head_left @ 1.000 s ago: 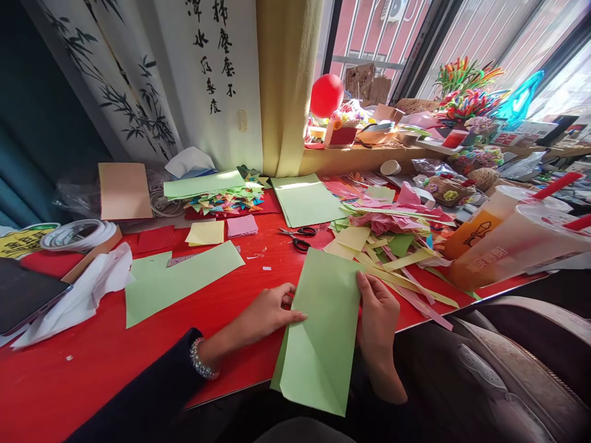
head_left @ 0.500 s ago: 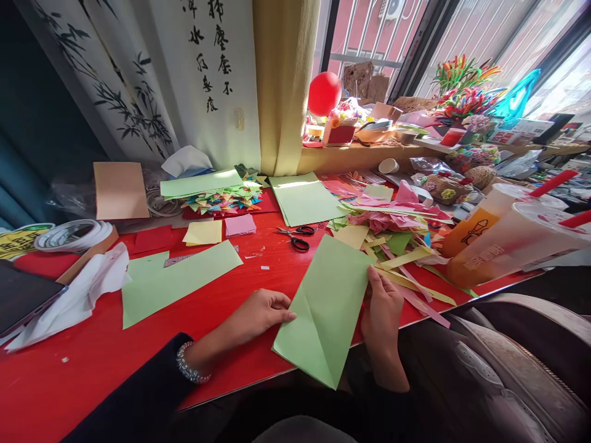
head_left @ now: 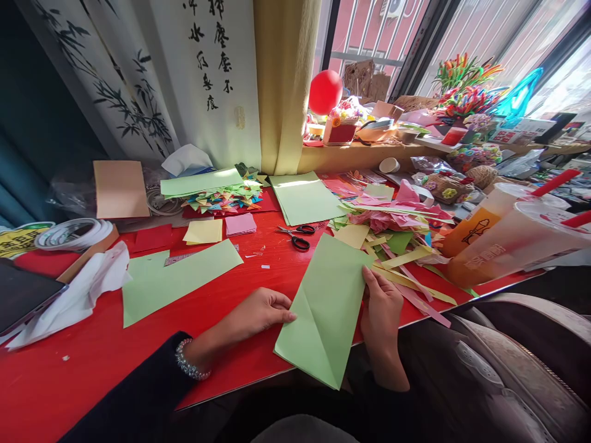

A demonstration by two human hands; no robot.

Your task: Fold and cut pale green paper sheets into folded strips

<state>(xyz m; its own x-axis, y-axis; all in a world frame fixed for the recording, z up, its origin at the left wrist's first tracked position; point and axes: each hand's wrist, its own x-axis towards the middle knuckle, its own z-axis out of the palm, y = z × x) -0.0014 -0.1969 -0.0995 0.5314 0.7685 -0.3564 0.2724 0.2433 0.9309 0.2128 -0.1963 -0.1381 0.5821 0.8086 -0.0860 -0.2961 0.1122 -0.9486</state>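
Observation:
A light green sheet of paper [head_left: 325, 301], creased diagonally near its lower end, is held up over the table's front edge. My left hand [head_left: 265, 311] pinches its left edge between thumb and fingers. On the opposite side, my right hand [head_left: 382, 307] grips the right edge, thumb on top and the other fingers partly hidden. Beyond the sheet lie black-handled scissors [head_left: 300, 242], their blades pointing left. Another green sheet [head_left: 180, 280] rests flat to the left, over part of a ruler [head_left: 174, 260]. Small yellow [head_left: 203, 232] and pink paper stacks [head_left: 241, 224] lie behind it.
Paper strips and crumpled scraps [head_left: 392, 227] pile up at the right, beside two drink cups [head_left: 512, 243] with red straws. Green sheets [head_left: 305, 198] lie at the back. White tape rolls [head_left: 70, 235] and a dark device [head_left: 25, 298] occupy the left. A bag [head_left: 521, 363] sits at lower right.
My right hand has slid slightly down the sheet's right edge. The sheet has shifted a touch to the right; my left hand keeps its pinch.

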